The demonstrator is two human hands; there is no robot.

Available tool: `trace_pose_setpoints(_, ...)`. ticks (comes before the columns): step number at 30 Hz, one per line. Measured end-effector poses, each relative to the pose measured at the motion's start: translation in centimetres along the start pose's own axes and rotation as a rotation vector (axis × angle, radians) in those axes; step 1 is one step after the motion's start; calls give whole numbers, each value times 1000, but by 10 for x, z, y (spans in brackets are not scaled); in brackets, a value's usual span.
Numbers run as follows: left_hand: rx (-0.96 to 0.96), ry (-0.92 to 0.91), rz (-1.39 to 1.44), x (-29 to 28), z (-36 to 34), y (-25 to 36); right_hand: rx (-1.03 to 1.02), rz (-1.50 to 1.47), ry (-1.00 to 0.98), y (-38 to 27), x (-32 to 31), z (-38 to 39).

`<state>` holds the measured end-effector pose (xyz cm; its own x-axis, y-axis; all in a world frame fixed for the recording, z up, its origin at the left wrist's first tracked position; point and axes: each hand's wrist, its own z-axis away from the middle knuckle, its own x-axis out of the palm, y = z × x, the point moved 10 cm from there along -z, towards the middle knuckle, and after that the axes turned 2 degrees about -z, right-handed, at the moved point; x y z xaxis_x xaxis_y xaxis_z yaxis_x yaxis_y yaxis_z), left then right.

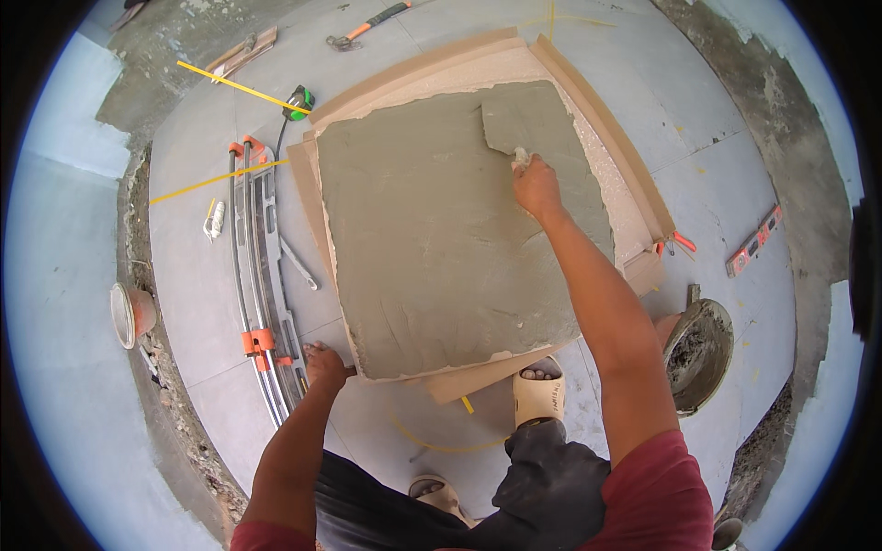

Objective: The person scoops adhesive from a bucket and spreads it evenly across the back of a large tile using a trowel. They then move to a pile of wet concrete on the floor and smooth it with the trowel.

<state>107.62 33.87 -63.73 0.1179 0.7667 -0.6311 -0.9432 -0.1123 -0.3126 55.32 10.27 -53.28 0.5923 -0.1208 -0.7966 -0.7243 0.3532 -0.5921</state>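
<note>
My right hand (537, 186) is closed round the handle of a trowel (516, 127). The trowel's blade lies on a layer of wet grey mortar (441, 239), in its upper right part. This mortar covers a large square slab almost to its ragged edges, with smooth sweeps and a few ridges showing. At the slab's near left corner is my left hand (326, 365), fingers apart and thumb toward the corner; I cannot tell whether it presses on it. Sheets of cardboard (418, 73) stick out from under the slab.
Left of the slab lies a tile cutter (260, 342) with orange fittings, near a tape measure (299, 103) and string (215, 221). A mortar bucket (723, 363) stands right, below a spirit level (754, 241). A hammer (363, 30) lies far off; a small pail (136, 314) sits left.
</note>
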Motion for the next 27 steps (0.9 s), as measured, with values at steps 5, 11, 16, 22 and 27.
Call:
trace_pose_setpoints(5, -13, 9, -20, 3, -1, -11, -93, -71, -185, -52, 41, -5)
trace_pose_setpoints(11, -19, 4, -8, -6, 4, -4, -458, 83, -386, -136, 79, 63)
trace_pose_setpoints(16, 0, -6, -40, 5, -1, -3, -428, 262, -345, -150, 90, 49)
trace_pose_setpoints(22, -46, 27, 10, 10, -10, -14, -139, 227, -77, -81, 35, -13)
trace_pose_setpoints(27, -39, -24, 31, 1, -5, -1, 1, 212, 0, -20, -6, -33)
